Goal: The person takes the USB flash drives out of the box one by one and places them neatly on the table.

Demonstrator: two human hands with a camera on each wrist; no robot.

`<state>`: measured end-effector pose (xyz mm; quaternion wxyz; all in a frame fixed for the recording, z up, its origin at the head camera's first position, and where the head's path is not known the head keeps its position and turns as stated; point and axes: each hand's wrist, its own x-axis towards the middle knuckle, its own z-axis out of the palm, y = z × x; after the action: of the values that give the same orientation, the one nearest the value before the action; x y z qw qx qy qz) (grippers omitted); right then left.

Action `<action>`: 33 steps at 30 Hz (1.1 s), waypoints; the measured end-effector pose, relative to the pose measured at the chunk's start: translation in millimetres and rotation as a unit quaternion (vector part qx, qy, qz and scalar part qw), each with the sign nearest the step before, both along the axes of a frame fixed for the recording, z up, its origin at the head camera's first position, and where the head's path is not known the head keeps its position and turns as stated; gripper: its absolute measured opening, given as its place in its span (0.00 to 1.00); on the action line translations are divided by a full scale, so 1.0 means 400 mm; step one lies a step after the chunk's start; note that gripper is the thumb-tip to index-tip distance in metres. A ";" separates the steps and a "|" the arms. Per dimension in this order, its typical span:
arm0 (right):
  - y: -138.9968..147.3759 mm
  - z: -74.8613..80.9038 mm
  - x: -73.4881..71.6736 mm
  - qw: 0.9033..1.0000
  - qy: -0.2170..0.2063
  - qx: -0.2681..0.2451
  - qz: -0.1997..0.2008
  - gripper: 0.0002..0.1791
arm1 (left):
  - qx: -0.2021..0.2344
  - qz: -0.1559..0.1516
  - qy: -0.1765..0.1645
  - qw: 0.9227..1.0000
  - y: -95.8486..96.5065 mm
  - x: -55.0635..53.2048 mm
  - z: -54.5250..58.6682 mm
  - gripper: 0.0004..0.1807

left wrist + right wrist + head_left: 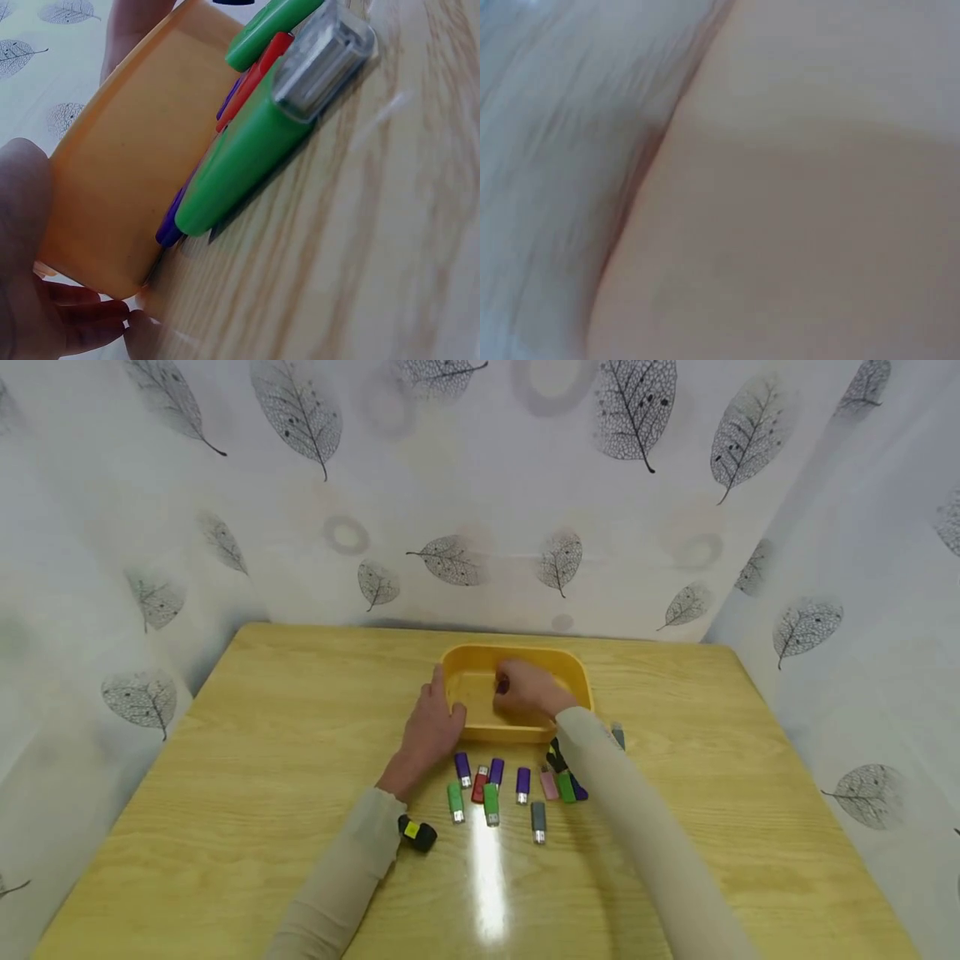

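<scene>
A yellow plastic tray (510, 735) stands toward the back of the table. My left hand (432, 720) holds its front left corner, thumb at the rim and the other fingers along the outside. Inside the tray, my right hand (527, 687) is curled around a small dark item (503, 686), mostly hidden by the fingers; I cannot tell its kind. In front of the tray lie several USB sticks: a red one (480, 784), a green one (491, 804), a purple one (522, 785) and a grey one (538, 822) among them. The right wrist view is blurred by skin close up.
A pink USB stick (549, 785) and a green one (566, 787) lie beside my right forearm, near a black wrist strap (555, 755). Another grey stick (618, 735) is right of the tray. A black wrist device (417, 833) is at my left cuff. Leaf-patterned curtains (465, 485) surround the wooden table (300, 735).
</scene>
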<state>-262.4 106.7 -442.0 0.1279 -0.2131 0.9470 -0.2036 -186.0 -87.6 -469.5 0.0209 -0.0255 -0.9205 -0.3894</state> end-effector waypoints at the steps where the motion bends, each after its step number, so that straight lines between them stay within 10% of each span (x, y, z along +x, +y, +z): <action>1: 0.009 0.003 -0.002 1.000 -0.003 -0.002 -0.005 0.08 | 0.000 -0.001 0.002 1.000 -0.001 -0.002 0.001 0.42; 21: 0.074 0.060 -0.003 0.996 0.016 0.080 0.025 0.06 | 0.030 0.000 -0.002 1.000 -0.019 -0.010 0.014 0.43; 33: 0.062 0.093 0.138 0.995 0.088 0.007 0.049 0.15 | 0.019 0.003 0.000 1.000 -0.003 0.007 0.005 0.42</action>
<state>-207.2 131.5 -404.9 0.0558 -0.2757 0.9443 -0.1708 -183.1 -88.8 -467.6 0.0222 -0.0225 -0.9131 -0.4064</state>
